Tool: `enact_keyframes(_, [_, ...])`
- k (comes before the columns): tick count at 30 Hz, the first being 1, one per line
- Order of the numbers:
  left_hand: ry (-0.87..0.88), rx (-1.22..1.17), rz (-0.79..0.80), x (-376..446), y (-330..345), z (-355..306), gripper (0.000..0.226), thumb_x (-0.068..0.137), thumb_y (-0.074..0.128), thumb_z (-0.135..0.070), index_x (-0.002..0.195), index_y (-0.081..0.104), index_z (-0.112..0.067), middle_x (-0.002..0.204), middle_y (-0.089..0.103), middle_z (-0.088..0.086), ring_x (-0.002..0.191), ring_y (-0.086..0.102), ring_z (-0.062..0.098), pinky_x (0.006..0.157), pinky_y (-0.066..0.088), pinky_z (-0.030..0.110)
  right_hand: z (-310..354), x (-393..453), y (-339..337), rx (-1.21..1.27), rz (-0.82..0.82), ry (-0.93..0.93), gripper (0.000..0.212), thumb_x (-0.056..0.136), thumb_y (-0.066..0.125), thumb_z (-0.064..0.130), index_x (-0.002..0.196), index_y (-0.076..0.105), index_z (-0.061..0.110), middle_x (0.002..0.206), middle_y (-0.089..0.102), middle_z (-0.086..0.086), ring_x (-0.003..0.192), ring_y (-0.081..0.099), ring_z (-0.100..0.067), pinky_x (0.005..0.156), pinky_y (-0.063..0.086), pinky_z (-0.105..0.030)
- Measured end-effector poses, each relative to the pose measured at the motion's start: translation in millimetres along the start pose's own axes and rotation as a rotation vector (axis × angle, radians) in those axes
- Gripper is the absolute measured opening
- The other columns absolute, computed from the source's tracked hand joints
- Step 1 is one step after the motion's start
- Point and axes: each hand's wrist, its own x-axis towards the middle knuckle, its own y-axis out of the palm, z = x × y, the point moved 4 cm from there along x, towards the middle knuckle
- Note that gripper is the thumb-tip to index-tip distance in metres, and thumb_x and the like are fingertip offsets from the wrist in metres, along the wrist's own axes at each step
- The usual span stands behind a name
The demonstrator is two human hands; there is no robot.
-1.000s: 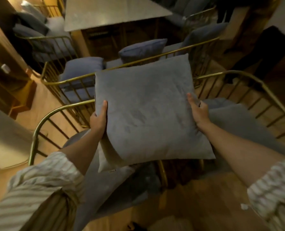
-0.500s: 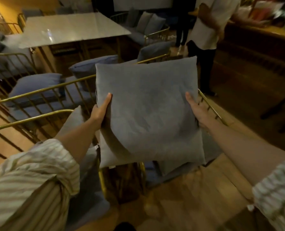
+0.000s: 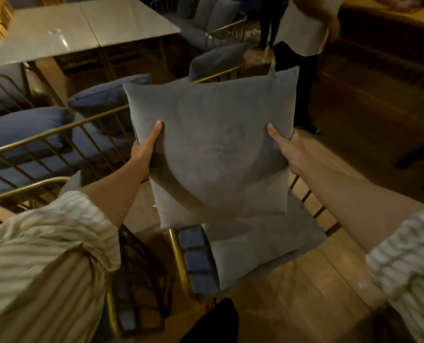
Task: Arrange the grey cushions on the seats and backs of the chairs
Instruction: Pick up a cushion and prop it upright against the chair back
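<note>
grey cushion (image 3: 216, 147) upright in the air, over the chair (image 3: 178, 256) seat's back edge | left hand (image 3: 145, 147) and right hand (image 3: 284, 148) clamp its side edges | seat cushion (image 3: 260, 251) directly below | placement likely straight down.

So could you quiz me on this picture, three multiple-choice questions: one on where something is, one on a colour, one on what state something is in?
1. Where is the held cushion?
A. flat on the table
B. in the air above a chair seat
C. on the floor

2. What colour are the chair frames?
A. gold
B. white
C. red

3. How is the cushion held?
A. by the left hand alone
B. under one arm
C. by the left hand and right hand, one at each side edge

Answers: 1 B, the seat cushion shows just below it. 2 A, the rails gleam gold. 3 C, a thumb of each hand lies on its front.
</note>
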Motion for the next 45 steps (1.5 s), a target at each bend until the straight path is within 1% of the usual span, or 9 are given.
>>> enact_keyframes(8, [-0.041, -0.073, -0.029, 84, 67, -10, 0.136, 0.034, 0.080, -0.080, 0.149, 0.032, -0.026, 0.147, 0.045, 0.000, 0.134, 0.043, 0.029, 0.116, 0.028, 0.058, 8, 130, 10, -0.008, 0.098, 0.056, 0.123, 0.043, 0.079, 0.082, 0.146, 0.035, 0.030, 0.144, 0.050, 0.005, 0.132, 0.048, -0.025, 0.111, 0.040, -0.053])
enact_keyframes(13, [-0.008, -0.135, -0.088, 130, 108, -13, 0.130, 0.043, 0.079, -0.078, 0.151, 0.028, -0.028, 0.150, 0.042, -0.001, 0.138, 0.038, 0.029, 0.117, 0.024, 0.058, 10, 206, 17, -0.028, 0.208, 0.088, 0.130, 0.040, 0.080, 0.080, 0.149, 0.032, 0.028, 0.151, 0.044, 0.005, 0.139, 0.042, -0.026, 0.114, 0.034, -0.054])
enact_keyframes(20, [-0.042, -0.214, -0.240, 177, 146, 11, 0.105, 0.071, 0.074, -0.064, 0.153, 0.022, -0.024, 0.157, 0.031, 0.002, 0.144, 0.030, 0.029, 0.120, 0.021, 0.055, 5, 301, 37, 0.018, 0.365, 0.136, 0.096, 0.073, 0.079, 0.053, 0.150, 0.029, 0.028, 0.152, 0.041, 0.003, 0.140, 0.039, -0.026, 0.111, 0.035, -0.052])
enact_keyframes(25, [-0.132, -0.211, -0.339, 205, 162, 39, 0.101, 0.076, 0.071, -0.062, 0.154, 0.019, -0.023, 0.158, 0.029, 0.001, 0.145, 0.029, 0.027, 0.120, 0.020, 0.050, -24, 343, 53, -0.011, 0.489, 0.167, 0.118, 0.053, 0.083, 0.067, 0.152, 0.026, 0.034, 0.149, 0.044, 0.004, 0.138, 0.042, -0.027, 0.113, 0.037, -0.055])
enact_keyframes(28, [-0.161, -0.240, -0.337, 221, 170, 56, 0.103, 0.072, 0.075, -0.059, 0.153, 0.021, -0.026, 0.157, 0.031, -0.001, 0.145, 0.029, 0.028, 0.120, 0.022, 0.050, -58, 365, 58, 0.013, 0.482, 0.220, 0.095, 0.073, 0.080, 0.053, 0.150, 0.029, 0.031, 0.124, 0.054, 0.014, 0.133, 0.045, -0.022, 0.104, 0.045, -0.044])
enact_keyframes(30, [-0.200, -0.194, -0.309, 229, 175, 67, 0.107, 0.067, 0.076, -0.062, 0.153, 0.023, -0.027, 0.156, 0.033, -0.001, 0.143, 0.031, 0.028, 0.118, 0.025, 0.050, -83, 376, 56, -0.010, 0.468, 0.250, 0.083, 0.080, 0.077, 0.048, 0.148, 0.032, 0.030, 0.114, 0.053, 0.019, 0.130, 0.047, -0.022, 0.105, 0.045, -0.046])
enact_keyframes(35, [-0.306, -0.004, -0.339, 249, 181, 93, 0.099, 0.079, 0.066, -0.063, 0.155, 0.015, -0.024, 0.158, 0.030, 0.005, 0.144, 0.032, 0.034, 0.113, 0.030, 0.053, -129, 387, 53, -0.049, 0.466, 0.270, 0.112, 0.062, 0.081, 0.067, 0.153, 0.027, 0.030, 0.147, 0.047, 0.007, 0.136, 0.044, -0.020, 0.113, 0.039, -0.052])
enact_keyframes(41, [-0.420, 0.036, -0.437, 288, 182, 98, 0.117, 0.073, 0.075, -0.059, 0.157, 0.000, -0.028, 0.164, 0.009, 0.010, 0.147, 0.017, 0.045, 0.106, 0.024, 0.074, -140, 415, 80, -0.179, 0.365, 0.302, 0.096, 0.079, 0.075, 0.053, 0.152, 0.022, 0.023, 0.152, 0.041, -0.004, 0.139, 0.041, -0.029, 0.115, 0.036, -0.049])
enact_keyframes(45, [-0.413, 0.001, -0.383, 287, 179, 101, 0.105, 0.085, 0.071, -0.045, 0.156, -0.005, -0.031, 0.165, 0.010, 0.007, 0.147, 0.020, 0.042, 0.111, 0.029, 0.067, -131, 411, 82, -0.281, 0.301, 0.346, 0.091, 0.087, 0.069, 0.047, 0.155, 0.018, 0.016, 0.156, 0.035, -0.009, 0.141, 0.038, -0.033, 0.116, 0.033, -0.045])
